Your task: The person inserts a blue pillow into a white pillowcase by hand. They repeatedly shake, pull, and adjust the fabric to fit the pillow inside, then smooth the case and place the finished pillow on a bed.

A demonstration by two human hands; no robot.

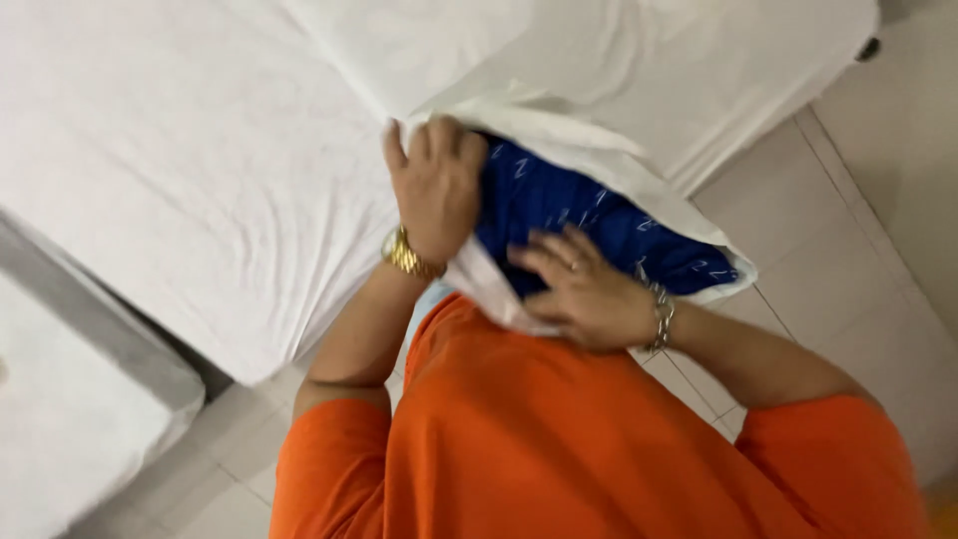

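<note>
Head view: blue pillow (589,225) between left hand (435,185), clamped on white pillowcase (589,145), and flat, spread right hand (589,294).

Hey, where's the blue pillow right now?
In the head view, centre right: the blue pillow sits half inside a white pillowcase at the bed edge, between the left hand and right hand.

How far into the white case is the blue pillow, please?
Partly in. The blue pillow shows through the open mouth of the white case, where the left hand holds the edge and the right hand presses the pillow.
</note>
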